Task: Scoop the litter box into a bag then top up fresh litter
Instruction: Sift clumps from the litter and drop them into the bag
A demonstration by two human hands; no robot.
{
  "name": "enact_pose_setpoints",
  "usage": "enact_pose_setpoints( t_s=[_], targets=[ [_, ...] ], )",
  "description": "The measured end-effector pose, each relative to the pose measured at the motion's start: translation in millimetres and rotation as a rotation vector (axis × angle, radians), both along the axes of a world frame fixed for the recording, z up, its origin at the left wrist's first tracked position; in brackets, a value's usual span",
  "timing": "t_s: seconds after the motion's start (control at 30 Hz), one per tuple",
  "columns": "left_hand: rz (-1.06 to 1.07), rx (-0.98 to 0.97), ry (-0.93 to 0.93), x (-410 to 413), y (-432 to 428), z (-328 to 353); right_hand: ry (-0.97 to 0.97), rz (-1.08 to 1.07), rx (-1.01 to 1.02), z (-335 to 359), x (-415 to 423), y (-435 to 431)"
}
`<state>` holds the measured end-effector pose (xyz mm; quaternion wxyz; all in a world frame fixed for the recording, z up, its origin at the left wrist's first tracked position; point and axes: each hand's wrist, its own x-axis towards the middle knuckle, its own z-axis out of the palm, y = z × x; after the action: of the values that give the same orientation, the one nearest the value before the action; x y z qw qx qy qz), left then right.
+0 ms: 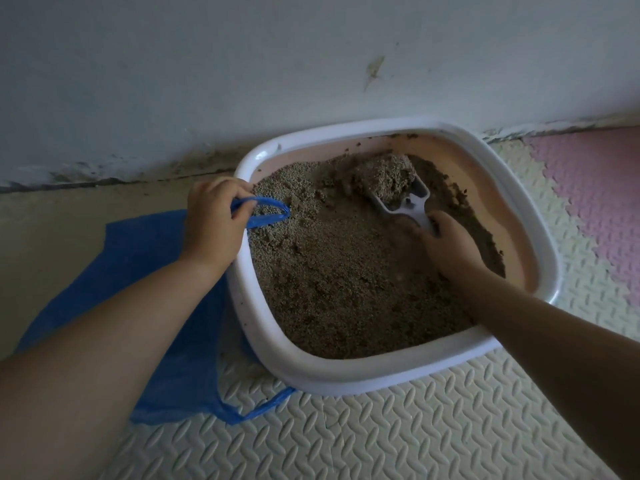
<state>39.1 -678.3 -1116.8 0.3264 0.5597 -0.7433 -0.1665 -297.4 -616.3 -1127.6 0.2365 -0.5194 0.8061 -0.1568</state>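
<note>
Two hands at work, head view. At centre the litter box sits on the foam mat against the far wall, filled with litter. The left hand, fingers curled, grips one handle of the blue bag at the box's left rim, probably so the mouth is close for tipping; the bag itself lies flat on the floor, left. The right hand is closed round the white scoop, which carries a clump at the far side.

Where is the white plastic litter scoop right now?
In the head view, the white plastic scoop sits inside the white litter box, toward its far right side, heaped with clumped litter and gripped by the right hand.
</note>
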Motion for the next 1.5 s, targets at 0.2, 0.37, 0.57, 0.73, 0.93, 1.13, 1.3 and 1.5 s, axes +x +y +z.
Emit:
enact_pose_setpoints(
  t_s=[0.2,0.37,0.57,0.73,0.93,1.13,1.3,1.5],
  targets=[
    [-0.017,-0.091,-0.075,-3.1,-1.8,6.6,0.077,0.077,-0.201,49.2,-17.5,45.9],
    [-0.007,-0.078,-0.096,-2.9,-1.9,5.9,0.089,0.099,-0.260,73.4,-17.3,77.0],
    [-0.024,-0.050,-0.103,-1.8,-0.5,6.3,-0.054,0.081,-0.265,73.1,-12.3,90.8],
    [-0.010,-0.037,-0.108,-2.1,2.4,6.6,-0.034,0.080,-0.264,78.7,-5.9,88.7],
    [-0.003,-0.029,-0.134,-2.4,1.1,5.1,-0.001,0.132,-0.292,86.0,1.5,86.2],
    [0.004,-0.014,-0.138,-1.4,1.0,4.5,-0.039,0.138,-0.283,87.9,3.2,82.6],
    [0.001,-0.002,-0.121,-1.8,1.2,5.1,-0.056,0.129,-0.264,88.7,0.2,80.8],
    [0.002,0.019,-0.114,-1.4,0.0,5.4,0.002,0.170,-0.287,93.4,2.3,79.4]
  ],
)
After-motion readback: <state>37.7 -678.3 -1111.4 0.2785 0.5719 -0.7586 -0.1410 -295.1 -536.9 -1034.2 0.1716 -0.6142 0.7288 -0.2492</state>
